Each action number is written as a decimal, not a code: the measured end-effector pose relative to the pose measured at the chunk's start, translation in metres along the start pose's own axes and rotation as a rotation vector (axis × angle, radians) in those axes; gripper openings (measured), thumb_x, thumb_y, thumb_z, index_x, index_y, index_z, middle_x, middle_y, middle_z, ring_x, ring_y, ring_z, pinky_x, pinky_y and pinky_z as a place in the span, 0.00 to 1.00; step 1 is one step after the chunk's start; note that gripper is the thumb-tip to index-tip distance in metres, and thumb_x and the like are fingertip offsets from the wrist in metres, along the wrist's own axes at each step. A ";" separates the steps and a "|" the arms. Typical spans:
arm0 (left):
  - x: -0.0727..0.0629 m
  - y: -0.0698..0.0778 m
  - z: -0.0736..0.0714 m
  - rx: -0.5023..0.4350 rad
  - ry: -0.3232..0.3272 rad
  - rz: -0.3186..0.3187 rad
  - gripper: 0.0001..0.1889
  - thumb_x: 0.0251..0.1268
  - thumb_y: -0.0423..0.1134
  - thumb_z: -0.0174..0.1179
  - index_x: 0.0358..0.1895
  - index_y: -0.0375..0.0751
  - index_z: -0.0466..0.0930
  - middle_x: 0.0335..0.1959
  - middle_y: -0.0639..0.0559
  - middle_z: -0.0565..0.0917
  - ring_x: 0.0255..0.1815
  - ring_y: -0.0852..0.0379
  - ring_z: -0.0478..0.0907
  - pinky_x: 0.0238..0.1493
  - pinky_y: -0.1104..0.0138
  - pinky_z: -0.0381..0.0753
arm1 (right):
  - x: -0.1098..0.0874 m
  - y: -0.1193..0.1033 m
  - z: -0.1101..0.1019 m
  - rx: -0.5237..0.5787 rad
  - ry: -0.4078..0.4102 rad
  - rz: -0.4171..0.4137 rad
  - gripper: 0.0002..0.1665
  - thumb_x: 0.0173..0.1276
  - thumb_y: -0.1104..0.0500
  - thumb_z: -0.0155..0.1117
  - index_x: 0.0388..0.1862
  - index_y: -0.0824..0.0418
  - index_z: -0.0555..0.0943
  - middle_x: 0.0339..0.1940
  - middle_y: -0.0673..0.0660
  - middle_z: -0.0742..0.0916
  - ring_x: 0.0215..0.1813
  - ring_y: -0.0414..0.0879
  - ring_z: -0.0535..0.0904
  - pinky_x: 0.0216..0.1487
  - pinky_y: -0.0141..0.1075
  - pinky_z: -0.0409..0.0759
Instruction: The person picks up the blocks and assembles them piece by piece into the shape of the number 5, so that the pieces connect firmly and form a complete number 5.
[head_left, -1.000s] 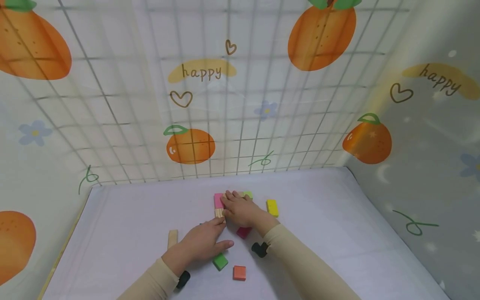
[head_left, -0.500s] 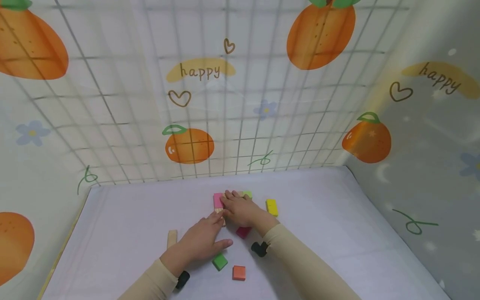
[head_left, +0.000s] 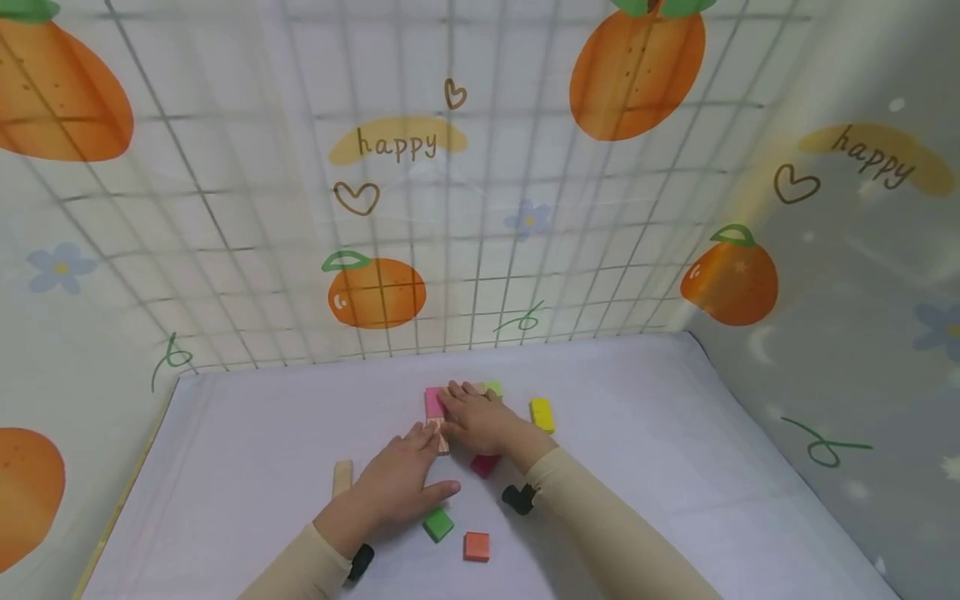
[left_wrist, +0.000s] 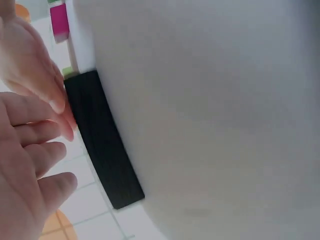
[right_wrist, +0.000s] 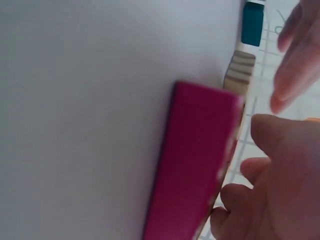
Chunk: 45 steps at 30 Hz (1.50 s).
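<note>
In the head view, my right hand (head_left: 480, 419) lies palm down with extended fingers over a row of blocks. A pink block (head_left: 434, 402) and a lime green block (head_left: 492, 388) show at the row's ends. Below the pink block is a patterned wooden block (head_left: 442, 443), with the fingertips of my left hand (head_left: 401, 479) at its left edge; I cannot tell whether they touch it. The left thumb points right. In the left wrist view, a dark block (left_wrist: 102, 137) lies near the left fingers. A magenta block (right_wrist: 192, 160) appears close up in the right wrist view.
Loose on the white tabletop (head_left: 637, 467) are a yellow block (head_left: 542, 415), a green block (head_left: 438, 524), an orange-red block (head_left: 476, 546) and a plain wooden block (head_left: 342, 477). A teal block (right_wrist: 252, 24) shows in the right wrist view. Printed curtains enclose the table.
My left hand has drawn back slightly to the left, and its fingertips have shifted up along the patterned wooden block, uncovering its near end. My right hand stays in place over the row.
</note>
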<state>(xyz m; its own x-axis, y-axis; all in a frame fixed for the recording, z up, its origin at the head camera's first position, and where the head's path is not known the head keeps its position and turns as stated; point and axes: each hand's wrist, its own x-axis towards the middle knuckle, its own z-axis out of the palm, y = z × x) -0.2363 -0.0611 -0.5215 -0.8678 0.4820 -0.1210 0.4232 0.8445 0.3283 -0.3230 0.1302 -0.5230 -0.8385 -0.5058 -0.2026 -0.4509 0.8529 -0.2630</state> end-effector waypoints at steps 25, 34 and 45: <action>-0.062 -0.001 0.009 -0.074 -0.104 0.017 0.43 0.65 0.68 0.59 0.72 0.36 0.70 0.79 0.47 0.64 0.79 0.43 0.61 0.72 0.46 0.69 | -0.096 0.025 -0.001 0.227 0.023 -0.023 0.29 0.74 0.52 0.62 0.72 0.55 0.75 0.71 0.52 0.79 0.78 0.55 0.66 0.74 0.55 0.68; -0.065 0.008 0.006 -0.049 -0.107 0.011 0.44 0.63 0.65 0.63 0.73 0.36 0.68 0.79 0.47 0.63 0.80 0.44 0.60 0.73 0.48 0.68 | -0.108 0.025 0.006 0.092 -0.054 -0.038 0.36 0.72 0.51 0.64 0.77 0.53 0.68 0.81 0.51 0.67 0.81 0.50 0.62 0.76 0.52 0.66; -0.070 0.010 0.016 -0.015 -0.125 0.036 0.45 0.61 0.67 0.63 0.73 0.38 0.69 0.80 0.48 0.62 0.81 0.45 0.58 0.72 0.50 0.70 | -0.112 0.010 0.019 0.010 -0.032 0.006 0.39 0.71 0.50 0.67 0.78 0.53 0.66 0.82 0.54 0.65 0.81 0.52 0.62 0.74 0.60 0.66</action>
<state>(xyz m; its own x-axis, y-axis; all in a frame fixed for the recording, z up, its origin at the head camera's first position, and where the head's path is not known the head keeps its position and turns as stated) -0.1667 -0.0826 -0.5245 -0.8126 0.5380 -0.2243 0.4487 0.8230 0.3483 -0.2275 0.1929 -0.5207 -0.8311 -0.5044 -0.2342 -0.4422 0.8548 -0.2714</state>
